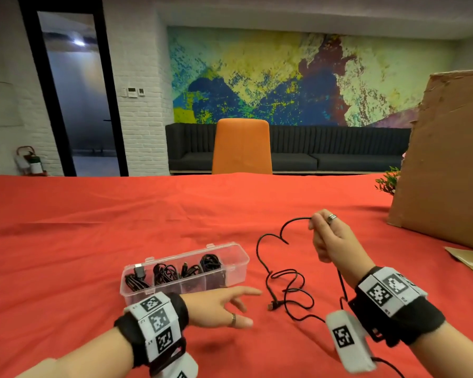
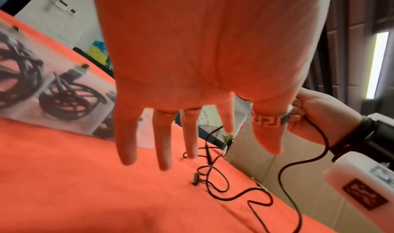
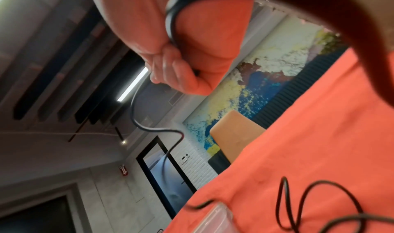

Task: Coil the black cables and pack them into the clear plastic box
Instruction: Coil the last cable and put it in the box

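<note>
Head view, one loose black cable (image 1: pixel 290 279) pinched by right hand (image 1: pixel 331 238), left hand (image 1: pixel 224 306) spread, perhaps four coils (image 1: pixel 172 271) boxed.

Red tablecloth (image 1: pixel 93 227), orange chair (image 1: pixel 242 147), dark sofa (image 1: pixel 339 151), cardboard box (image 1: pixel 445 159), colourful mural (image 1: pixel 284 77)

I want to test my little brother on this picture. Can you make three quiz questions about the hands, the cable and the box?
1. True or false: the right hand holds the loose black cable.
2. Where is the clear plastic box? A) left of the loose cable B) on the orange chair C) in the left hand
3. Fill in: the cloth on the table is ____.

Key: 1 true; 2 A; 3 red.
</note>
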A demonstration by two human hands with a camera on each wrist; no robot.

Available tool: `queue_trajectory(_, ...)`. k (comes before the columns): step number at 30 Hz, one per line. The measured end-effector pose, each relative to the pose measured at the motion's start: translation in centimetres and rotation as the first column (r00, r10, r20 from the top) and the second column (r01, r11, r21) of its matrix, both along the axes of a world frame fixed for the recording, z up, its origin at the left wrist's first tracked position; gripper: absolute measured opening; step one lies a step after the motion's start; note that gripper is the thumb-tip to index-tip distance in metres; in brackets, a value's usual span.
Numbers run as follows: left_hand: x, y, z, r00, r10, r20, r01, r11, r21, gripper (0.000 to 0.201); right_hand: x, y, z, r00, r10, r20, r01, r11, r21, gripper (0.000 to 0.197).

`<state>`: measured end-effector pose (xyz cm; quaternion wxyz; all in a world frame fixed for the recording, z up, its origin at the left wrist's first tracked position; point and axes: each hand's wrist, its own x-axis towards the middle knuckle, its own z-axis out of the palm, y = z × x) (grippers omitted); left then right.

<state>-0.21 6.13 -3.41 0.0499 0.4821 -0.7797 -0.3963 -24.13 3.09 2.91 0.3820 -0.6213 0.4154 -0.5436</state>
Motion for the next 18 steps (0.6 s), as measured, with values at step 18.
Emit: queue_trajectory(18, -0.9, -2.1, 1.3, 0.623, 0.47, -0.625, -0.566, 0.822, 0.055, 0.038, -2.6, -0.7, -1.7, 0.943, -0.206, -0.263, 0.201, 0.979, -0.046, 0.023)
